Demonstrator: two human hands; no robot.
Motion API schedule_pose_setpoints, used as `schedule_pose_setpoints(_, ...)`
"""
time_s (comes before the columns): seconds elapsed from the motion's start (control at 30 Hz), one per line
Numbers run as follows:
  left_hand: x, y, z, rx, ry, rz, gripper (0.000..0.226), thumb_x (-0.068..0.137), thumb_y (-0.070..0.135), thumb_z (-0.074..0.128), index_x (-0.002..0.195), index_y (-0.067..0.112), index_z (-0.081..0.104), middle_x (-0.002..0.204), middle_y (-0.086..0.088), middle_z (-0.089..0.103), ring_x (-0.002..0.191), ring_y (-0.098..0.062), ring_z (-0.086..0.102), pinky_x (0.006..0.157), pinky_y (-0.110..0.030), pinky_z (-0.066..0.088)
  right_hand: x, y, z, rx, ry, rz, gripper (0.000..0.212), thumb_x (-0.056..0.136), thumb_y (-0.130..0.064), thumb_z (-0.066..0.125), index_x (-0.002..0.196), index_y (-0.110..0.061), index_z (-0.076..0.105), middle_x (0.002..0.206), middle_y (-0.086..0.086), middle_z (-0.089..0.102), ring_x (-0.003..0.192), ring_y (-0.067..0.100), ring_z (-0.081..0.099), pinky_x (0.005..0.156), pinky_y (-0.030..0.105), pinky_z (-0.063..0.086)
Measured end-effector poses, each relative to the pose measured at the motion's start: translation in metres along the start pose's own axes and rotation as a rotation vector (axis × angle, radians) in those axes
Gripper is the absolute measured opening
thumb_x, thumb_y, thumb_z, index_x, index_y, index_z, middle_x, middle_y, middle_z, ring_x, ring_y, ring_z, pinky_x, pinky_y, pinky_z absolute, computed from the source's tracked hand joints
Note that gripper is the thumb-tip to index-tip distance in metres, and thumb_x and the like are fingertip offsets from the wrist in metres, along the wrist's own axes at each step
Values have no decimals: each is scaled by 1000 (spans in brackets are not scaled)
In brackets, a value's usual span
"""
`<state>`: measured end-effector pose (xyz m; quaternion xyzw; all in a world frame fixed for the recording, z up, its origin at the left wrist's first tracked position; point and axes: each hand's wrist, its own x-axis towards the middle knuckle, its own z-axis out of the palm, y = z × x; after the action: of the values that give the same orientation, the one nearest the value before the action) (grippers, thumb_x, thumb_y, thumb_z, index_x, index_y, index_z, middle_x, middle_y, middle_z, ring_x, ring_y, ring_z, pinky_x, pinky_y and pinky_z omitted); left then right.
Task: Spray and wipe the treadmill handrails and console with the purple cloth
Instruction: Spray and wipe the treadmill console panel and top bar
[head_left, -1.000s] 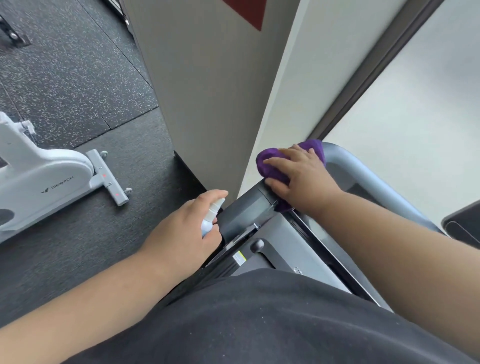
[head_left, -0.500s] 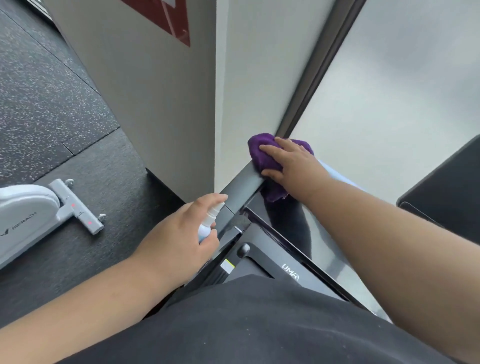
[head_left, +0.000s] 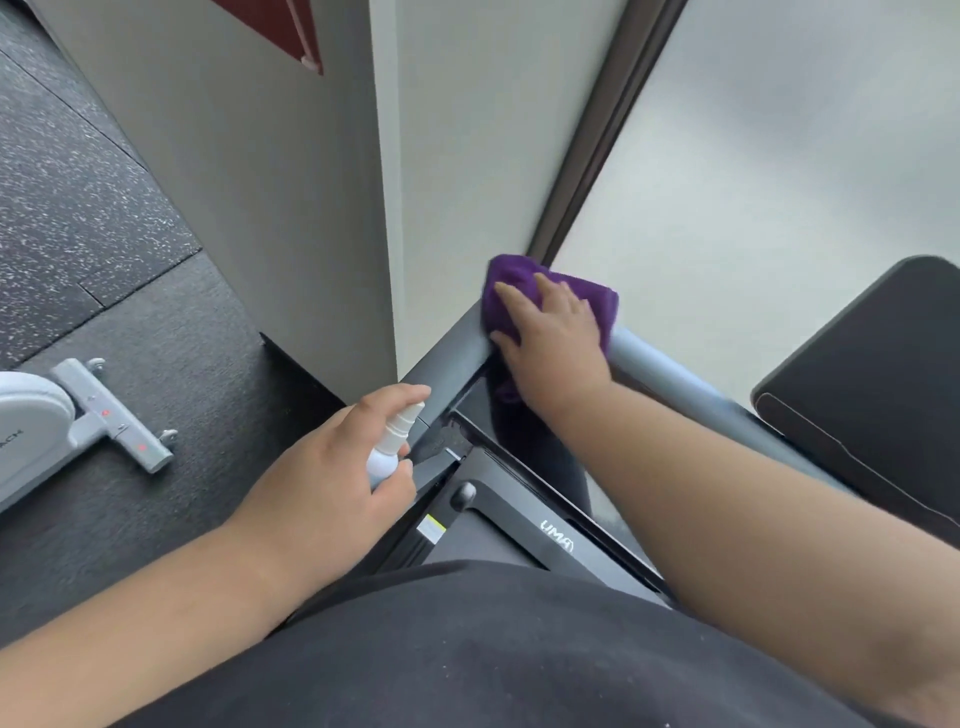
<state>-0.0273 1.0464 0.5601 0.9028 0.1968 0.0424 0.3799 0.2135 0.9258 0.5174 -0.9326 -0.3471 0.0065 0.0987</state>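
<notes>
Right hand (head_left: 553, 340) has slid the purple cloth (head_left: 550, 296) further along the treadmill console's top edge, toward the grey handrail (head_left: 670, 379); left hand (head_left: 332, 470) unchanged beside the console (head_left: 519, 441). Right hand: fingers flat and spread, pressing the cloth onto the corner where console meets handrail. Left hand: wrapped round a small white spray bottle (head_left: 392, 441), index finger on the nozzle, pointing toward the console. Handrail's long axis runs away from the console toward the lower right, starting just beside the cloth. Right hand is nearer to it; likely next wipe follows that axis. White exercise bike (head_left: 57, 431) sits on the floor, left of the console.
</notes>
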Motion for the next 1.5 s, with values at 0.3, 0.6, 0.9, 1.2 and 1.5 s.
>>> schedule_pose_setpoints(0.3,9,11,6,-6,7,15,68,83,29,62,122,75,30,102,31,56,96,11,52,68,-5,37,-19,51,-13,-100,50,43,58,92,-49,57,146,-37,39,139,9,50,126,34,46,105,49,35)
schedule_pose_setpoints(0.6,-15,3,9,22,60,-38,67,83,25,65,132,59,35,99,30,56,96,10,52,67,-2,36,-6,25,-2,49,48,-32,51,99,-42,49,148,-35,39,153,12,39,143,36,30,118,51,21)
schedule_pose_setpoints(0.9,-25,-13,-11,-2,287,-199,63,82,25,63,129,57,35,101,17,64,86,-5,59,74,-28,45,-43,-63,6,140,-171,-550,49,87,-45,68,135,-35,58,143,8,52,135,38,43,112,60,30)
schedule_pose_setpoints(1.2,-30,-26,-20,54,232,-215,62,82,25,61,128,56,32,110,14,62,89,-15,56,74,-30,40,-98,-84,-1,277,-106,-717,50,80,-20,79,128,-28,65,129,10,62,110,38,61,91,53,51)
schedule_pose_setpoints(1.5,26,-4,3,297,-24,-124,57,80,20,52,127,46,30,94,5,55,76,-22,57,61,-33,42,-110,4,-40,203,104,-172,46,83,-20,74,128,-25,65,130,6,61,104,37,59,91,46,50)
